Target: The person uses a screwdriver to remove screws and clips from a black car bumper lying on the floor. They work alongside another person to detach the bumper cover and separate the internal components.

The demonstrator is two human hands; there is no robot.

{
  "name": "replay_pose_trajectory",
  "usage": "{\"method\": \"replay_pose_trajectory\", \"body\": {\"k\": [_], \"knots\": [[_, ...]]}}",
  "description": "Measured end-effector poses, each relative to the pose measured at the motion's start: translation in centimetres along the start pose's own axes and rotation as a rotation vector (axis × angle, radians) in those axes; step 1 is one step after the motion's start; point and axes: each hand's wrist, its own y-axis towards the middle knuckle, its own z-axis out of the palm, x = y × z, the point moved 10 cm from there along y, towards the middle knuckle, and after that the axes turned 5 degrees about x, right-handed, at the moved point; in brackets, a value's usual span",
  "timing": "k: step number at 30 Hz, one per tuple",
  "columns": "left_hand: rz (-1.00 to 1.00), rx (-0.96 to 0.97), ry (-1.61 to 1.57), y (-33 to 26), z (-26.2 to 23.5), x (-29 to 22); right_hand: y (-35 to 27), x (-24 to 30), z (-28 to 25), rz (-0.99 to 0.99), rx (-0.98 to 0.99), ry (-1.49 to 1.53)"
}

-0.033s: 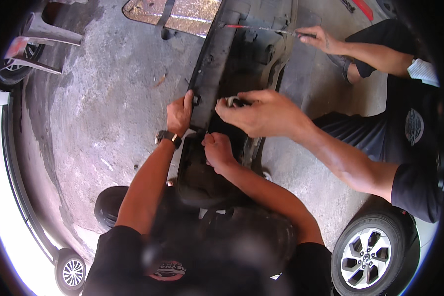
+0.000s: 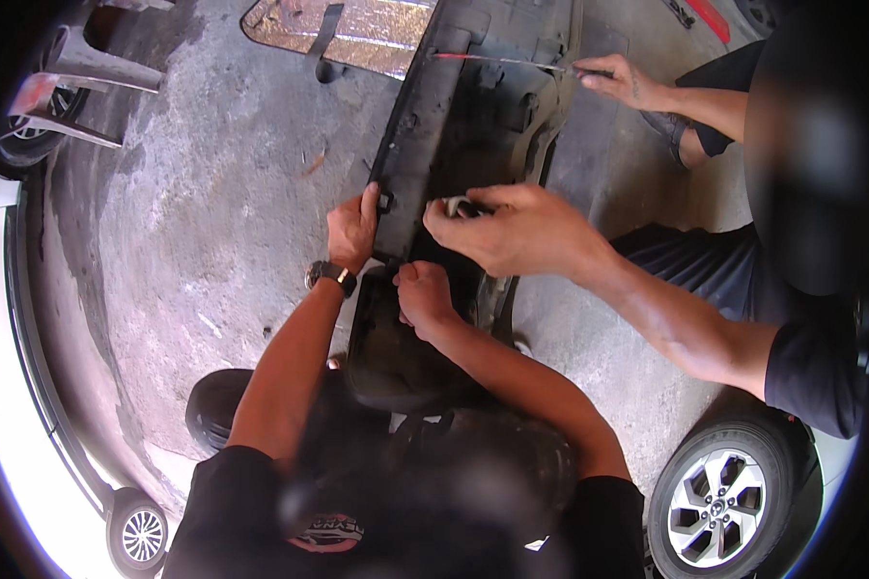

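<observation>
A long black plastic car panel (image 2: 407, 169), perhaps a bumper, stretches away in front of me. Its left edge is gripped by my left hand (image 2: 351, 232), thumb pointing up along it, a dark watch on the wrist. Just right of that edge and nearer to me, my right hand (image 2: 425, 294) is closed in a pinch at the panel; whatever lies between its fingertips is too small to make out. Above it, a co-worker's hand (image 2: 512, 227) holds a small pale and dark object (image 2: 463, 207). The co-worker's other hand (image 2: 620, 82) holds a thin rod with a red end (image 2: 454, 56).
A foil-faced panel with a black strap (image 2: 386, 43) lies at the far end. A wheel (image 2: 716, 497) stands at lower right, near the co-worker's arm. White car bodywork (image 2: 0, 318) curves along the left. A black round object (image 2: 212, 405) sits beside my left forearm.
My right fingertips have shifted slightly left, and a thin piece showing at them earlier is no longer visible. A dark blurred shape now covers part of the co-worker's body.
</observation>
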Motion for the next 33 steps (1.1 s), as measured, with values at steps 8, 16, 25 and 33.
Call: {"method": "replay_pose_trajectory", "body": {"k": [8, 16, 25, 33], "knots": [[0.023, 0.03, -0.03, 0.6, 0.0, 0.8, 1.2, 3.0, 0.2, -0.568, -0.168, -0.572], [0.083, 0.034, 0.0, 1.0, 0.2, 0.4, 2.4, 2.4, -0.2, -0.496, -0.1, -0.448], [0.087, 0.009, -0.031, 0.4, -0.5, -0.8, -5.0, 4.3, -1.9, -0.29, 0.301, -0.552], [0.043, 0.026, -0.038, -0.1, -0.9, -0.5, -12.5, 7.3, -15.0, -0.616, -0.002, -0.813]]}}
